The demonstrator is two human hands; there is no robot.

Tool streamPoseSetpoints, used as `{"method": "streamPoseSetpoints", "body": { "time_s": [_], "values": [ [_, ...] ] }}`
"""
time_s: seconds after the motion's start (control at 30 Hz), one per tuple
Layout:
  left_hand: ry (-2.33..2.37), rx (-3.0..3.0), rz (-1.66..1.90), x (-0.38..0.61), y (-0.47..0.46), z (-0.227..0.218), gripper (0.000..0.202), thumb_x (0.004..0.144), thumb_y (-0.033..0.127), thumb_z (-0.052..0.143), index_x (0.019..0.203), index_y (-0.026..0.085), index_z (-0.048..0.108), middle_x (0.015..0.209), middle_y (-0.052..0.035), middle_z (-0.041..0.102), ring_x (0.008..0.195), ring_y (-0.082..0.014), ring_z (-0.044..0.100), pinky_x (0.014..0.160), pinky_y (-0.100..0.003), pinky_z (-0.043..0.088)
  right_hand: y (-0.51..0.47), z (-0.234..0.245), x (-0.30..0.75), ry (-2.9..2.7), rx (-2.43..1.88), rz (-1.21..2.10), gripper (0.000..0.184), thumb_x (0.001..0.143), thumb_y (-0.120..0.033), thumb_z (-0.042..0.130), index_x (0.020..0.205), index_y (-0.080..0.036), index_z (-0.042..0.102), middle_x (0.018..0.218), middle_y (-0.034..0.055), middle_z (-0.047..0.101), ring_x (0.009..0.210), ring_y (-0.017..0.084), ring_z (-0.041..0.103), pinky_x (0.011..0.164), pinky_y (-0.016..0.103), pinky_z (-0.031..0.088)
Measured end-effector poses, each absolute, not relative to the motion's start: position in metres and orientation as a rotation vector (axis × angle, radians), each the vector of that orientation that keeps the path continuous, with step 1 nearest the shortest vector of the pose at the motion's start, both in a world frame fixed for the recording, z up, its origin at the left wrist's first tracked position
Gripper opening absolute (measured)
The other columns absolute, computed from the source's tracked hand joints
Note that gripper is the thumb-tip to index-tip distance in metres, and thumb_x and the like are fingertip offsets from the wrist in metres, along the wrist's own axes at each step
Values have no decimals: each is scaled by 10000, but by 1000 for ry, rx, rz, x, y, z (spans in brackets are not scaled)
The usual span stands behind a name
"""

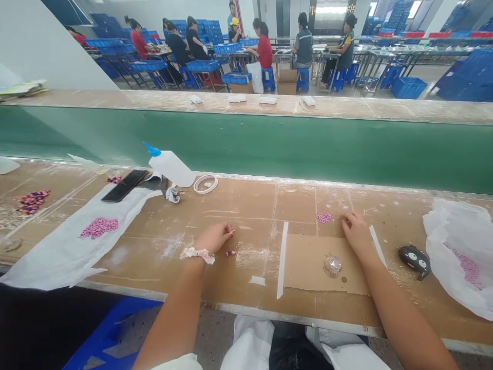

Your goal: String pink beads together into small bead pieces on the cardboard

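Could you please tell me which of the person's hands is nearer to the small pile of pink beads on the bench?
The right hand: its fingers lie just right of the pink beads. The left hand rests well off to their left.

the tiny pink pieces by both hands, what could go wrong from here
1. The left hand pinches a tiny pink piece; another loose piece lies toward the bench's front edge and could be brushed off.
2. The small pink pile sits just left of the right hand; a sweep might scatter it.
3. The glue bottle lies tilted and may leak or roll.
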State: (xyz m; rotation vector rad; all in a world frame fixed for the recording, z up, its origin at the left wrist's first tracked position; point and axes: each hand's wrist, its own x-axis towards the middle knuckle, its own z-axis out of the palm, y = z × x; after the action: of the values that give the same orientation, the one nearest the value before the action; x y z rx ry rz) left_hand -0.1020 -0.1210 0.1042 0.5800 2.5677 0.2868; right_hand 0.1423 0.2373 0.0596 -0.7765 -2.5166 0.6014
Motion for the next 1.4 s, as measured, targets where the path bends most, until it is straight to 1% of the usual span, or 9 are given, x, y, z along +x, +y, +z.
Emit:
{"method": "streamPoseSetpoints", "body": {
  "time_s": [0.13,0.23,0.33,0.4,0.5,0.83,1.07,1.23,1.4],
  "values": [
    [2640,609,376,-94,-110,115,139,814,285,483,721,186,513,745,-47,614,740,-199,558,634,-277,353,236,60,139,-2565,-766,580,239,852,-273,412,774,-187,621,861,72,616,710,188,559,622,310,406],
    [2564,652,913,-78,-86,127,169,820,339,496,764,180,512,716,-12,546,691,-156,509,621,-260,365,234,57,133,-2596,-789,533,236,865,-247,415,768,-187,621,873,76,622,711,188,553,605,304,381],
    [2122,515,1485,-49,-43,139,292,775,449,588,841,173,519,697,24,488,567,-93,424,504,-212,317,232,54,129,-2629,-806,482,231,870,-195,413,743,-181,605,876,92,609,709,187,540,584,300,349],
    [1773,403,1679,-26,-10,144,384,719,501,658,859,177,506,641,64,399,475,-49,300,436,-182,230,231,55,128,-2646,-805,468,231,878,-177,403,753,-178,598,892,96,605,714,186,541,585,299,347],
    [1386,323,1815,6,33,139,454,623,482,767,820,173,499,627,80,353,461,-23,266,413,-155,173,230,59,133,-2659,-794,478,235,903,-191,387,801,-175,599,922,88,608,719,184,551,613,298,379],
    [1143,154,1744,45,58,88,460,607,439,805,779,149,491,629,74,366,482,-18,261,398,-148,141,220,68,133,-2745,-779,517,180,901,-195,433,779,-184,565,871,63,589,806,194,552,676,291,401],
    [1086,165,1725,50,57,89,456,653,375,791,980,185,535,678,64,432,475,-15,257,408,-149,136,212,66,127,-2714,-821,553,180,827,-38,390,757,-177,482,837,78,523,746,182,489,624,281,355],
    [1143,246,1702,49,55,93,457,637,414,790,972,159,611,664,55,463,452,-9,239,394,-160,148,201,89,140,-2618,-646,715,128,889,-146,394,783,-202,440,775,15,483,700,148,466,643,256,405],
    [1286,270,1666,51,52,97,544,592,471,806,1000,153,636,647,45,519,427,2,242,388,-154,157,177,109,141,-2294,-154,1134,118,877,-141,435,775,-199,442,774,7,475,723,135,464,659,248,410]
  ]
}}
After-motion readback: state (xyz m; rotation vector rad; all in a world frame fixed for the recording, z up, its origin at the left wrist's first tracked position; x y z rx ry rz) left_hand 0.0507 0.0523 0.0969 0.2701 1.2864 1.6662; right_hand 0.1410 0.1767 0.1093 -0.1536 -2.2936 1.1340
